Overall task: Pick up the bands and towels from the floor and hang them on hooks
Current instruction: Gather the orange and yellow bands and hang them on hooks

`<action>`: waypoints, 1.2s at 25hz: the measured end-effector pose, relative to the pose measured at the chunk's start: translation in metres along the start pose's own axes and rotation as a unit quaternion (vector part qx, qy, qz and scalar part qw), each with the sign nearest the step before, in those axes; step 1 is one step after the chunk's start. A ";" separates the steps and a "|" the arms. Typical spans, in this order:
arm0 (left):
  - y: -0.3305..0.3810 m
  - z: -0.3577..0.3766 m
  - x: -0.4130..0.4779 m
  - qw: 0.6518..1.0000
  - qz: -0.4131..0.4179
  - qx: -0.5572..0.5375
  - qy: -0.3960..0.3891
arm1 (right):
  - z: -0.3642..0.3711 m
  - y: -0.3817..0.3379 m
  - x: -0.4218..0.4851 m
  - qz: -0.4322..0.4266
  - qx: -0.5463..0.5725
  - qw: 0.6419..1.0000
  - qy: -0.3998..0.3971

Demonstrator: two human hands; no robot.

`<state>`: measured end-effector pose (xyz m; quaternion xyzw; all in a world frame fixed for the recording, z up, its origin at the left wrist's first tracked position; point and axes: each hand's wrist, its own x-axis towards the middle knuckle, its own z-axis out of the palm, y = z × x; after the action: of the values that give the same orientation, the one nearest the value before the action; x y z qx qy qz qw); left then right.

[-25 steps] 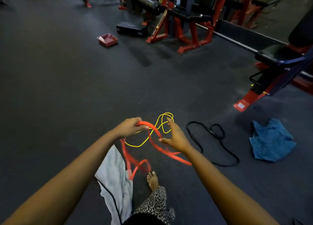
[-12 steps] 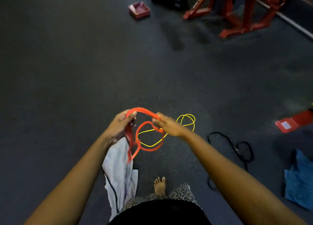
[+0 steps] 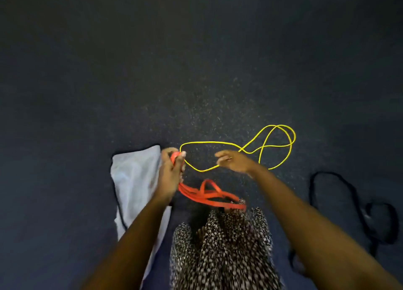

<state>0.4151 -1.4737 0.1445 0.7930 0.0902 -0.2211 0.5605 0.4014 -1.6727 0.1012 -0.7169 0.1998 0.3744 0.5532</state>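
Left hand [image 3: 173, 172]: fingers are curled tight round the gathered orange band [image 3: 209, 197]. Its loops hang below the fist, clear of the floor [image 3: 196, 71], on the near side of the yellow band [image 3: 209, 142].

Right hand [image 3: 234, 161]: it has let go of the orange band, which both hands held half a second ago. It now reaches out with fingers loosely spread and holds nothing. It is over the middle of the yellow band; blur hides whether it touches.

Finding: one band is secured in a single hand, and the yellow band appears to be the next pickup.

Outstanding: the white towel [image 3: 135, 180] lies left of the yellow band and the black band [image 3: 311, 189] lies right of it. No hooks are in view.
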 end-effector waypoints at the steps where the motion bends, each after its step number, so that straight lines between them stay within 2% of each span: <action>1: -0.021 0.019 0.020 0.998 0.011 0.048 -0.024 | -0.012 0.030 0.034 0.030 -0.025 0.997 0.069; 3: -0.060 0.058 0.062 0.986 0.036 0.145 -0.070 | -0.029 0.089 0.096 0.069 -0.123 0.980 0.142; 6: -0.107 0.110 0.127 0.971 0.056 0.213 -0.091 | -0.045 0.162 0.181 0.060 -0.185 0.960 0.200; 9: -0.141 0.144 0.170 0.974 0.067 0.201 -0.078 | -0.054 0.213 0.232 0.087 -0.195 0.940 0.265; 12: -0.148 0.159 0.187 0.984 0.039 0.158 -0.078 | -0.052 0.237 0.242 0.136 -0.344 0.888 0.272; 14: -0.132 0.156 0.188 0.974 0.066 0.212 -0.045 | -0.065 0.217 0.227 0.103 -0.347 0.897 0.254; 17: -0.077 0.130 0.167 0.957 0.103 0.269 0.024 | -0.095 0.147 0.170 -0.015 -0.190 0.947 0.260; 19: -0.031 0.106 0.139 0.965 0.069 0.243 0.064 | -0.108 0.098 0.117 -0.102 -0.150 0.950 0.254; 21: 0.033 0.078 0.100 0.979 0.022 0.182 0.092 | -0.121 0.041 0.047 -0.147 -0.147 0.948 0.242; 23: 0.087 0.045 0.060 0.982 0.001 0.171 0.078 | -0.129 -0.019 -0.028 -0.169 -0.160 0.944 0.234; 28: 0.192 -0.010 -0.014 0.984 -0.028 0.170 -0.035 | -0.126 -0.131 -0.184 -0.188 -0.189 0.935 0.233; 30: 0.244 -0.027 -0.046 0.981 0.011 0.187 -0.038 | -0.114 -0.167 -0.241 -0.212 -0.168 0.932 0.240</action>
<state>0.4761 -1.5305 0.3796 0.8761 0.0172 -0.2577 0.4072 0.3999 -1.7595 0.4034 -0.8936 0.1036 0.0933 0.4266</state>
